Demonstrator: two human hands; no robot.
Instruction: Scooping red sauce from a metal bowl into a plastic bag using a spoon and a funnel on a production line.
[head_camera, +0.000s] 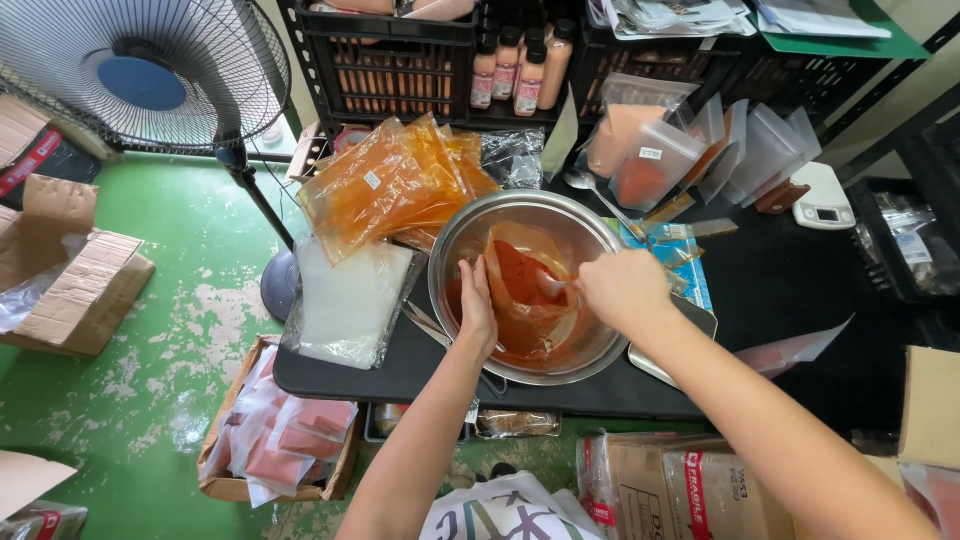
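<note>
A large steel bowl (470, 230) stands on a black table and holds orange-red powder. Inside it a clear plastic pouch (525, 275) is partly filled with the same powder. My left hand (477, 310) holds the pouch open at its left edge. My right hand (622, 288) grips a white spoon (553, 288) whose end dips into the pouch mouth. Behind the bowl, to the left, lies a pile of filled orange pouches (390, 185).
A stack of empty clear bags (345, 300) lies left of the bowl. Clear pouches (690, 150), a white scale (825, 200) and a metal spoon (590, 190) sit behind on the right. Sauce bottles (520, 65) in black crates at the back. A fan (140, 70) and cardboard boxes (70, 280) stand on the green floor.
</note>
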